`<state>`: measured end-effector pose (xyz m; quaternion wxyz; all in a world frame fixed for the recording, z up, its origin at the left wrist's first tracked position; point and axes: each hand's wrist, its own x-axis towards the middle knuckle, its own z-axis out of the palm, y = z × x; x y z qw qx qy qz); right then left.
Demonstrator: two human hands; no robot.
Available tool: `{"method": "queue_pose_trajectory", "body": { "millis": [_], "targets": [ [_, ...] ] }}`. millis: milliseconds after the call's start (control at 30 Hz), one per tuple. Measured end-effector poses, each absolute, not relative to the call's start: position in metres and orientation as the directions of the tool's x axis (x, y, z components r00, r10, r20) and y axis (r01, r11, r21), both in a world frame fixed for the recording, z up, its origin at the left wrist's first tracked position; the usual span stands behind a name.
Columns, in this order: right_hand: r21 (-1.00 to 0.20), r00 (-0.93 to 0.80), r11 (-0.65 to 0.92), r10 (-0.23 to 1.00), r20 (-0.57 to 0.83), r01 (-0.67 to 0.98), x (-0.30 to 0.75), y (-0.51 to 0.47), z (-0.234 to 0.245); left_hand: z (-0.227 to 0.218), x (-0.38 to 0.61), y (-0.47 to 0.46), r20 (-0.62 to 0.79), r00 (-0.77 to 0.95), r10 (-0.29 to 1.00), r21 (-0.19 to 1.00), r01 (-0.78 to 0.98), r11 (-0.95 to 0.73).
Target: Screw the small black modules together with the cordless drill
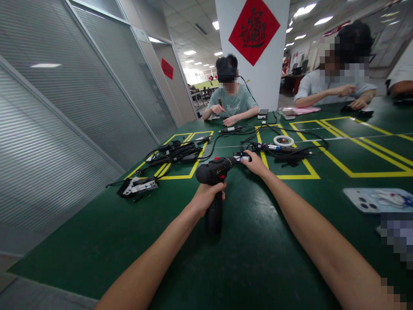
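My left hand [209, 198] is wrapped round the grip of a black cordless drill [213, 170] with red accents. Its chuck points away and to the right. Beyond the chuck, my right hand [254, 162] grips a small black-and-white part [240, 156] on the green table. The drill's tip meets or comes close to this part; contact cannot be made out. My fingers cover the part's right end.
Black cables and parts [177, 153] are heaped inside yellow tape at left, near a black-and-white piece [138, 186]. To the right lie a white tape ring [284, 141], a pen-like tool [274, 147] and a phone [377, 200]. Two people sit across the table [258, 258].
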<state>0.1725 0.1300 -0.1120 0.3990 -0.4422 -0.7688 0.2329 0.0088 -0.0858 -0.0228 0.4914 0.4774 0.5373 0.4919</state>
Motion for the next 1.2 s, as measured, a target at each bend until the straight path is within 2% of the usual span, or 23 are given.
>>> {"method": "queue_pose_trajectory", "body": {
  "millis": [1033,1200],
  "targets": [
    [-0.704,-0.294,0.521,0.853,0.430,0.483,0.1727,0.1318,-0.1154,-0.0189,0.0117,-0.0866,-0.073,-0.112,0.991,0.996,0.032,0.077],
    [-0.700,-0.293,0.537,0.843,0.450,0.471,0.1720,0.1343,-0.1195,-0.0205,0.0091,-0.0862,-0.081,-0.080,0.993,0.995,0.046,0.085]
  ]
}}
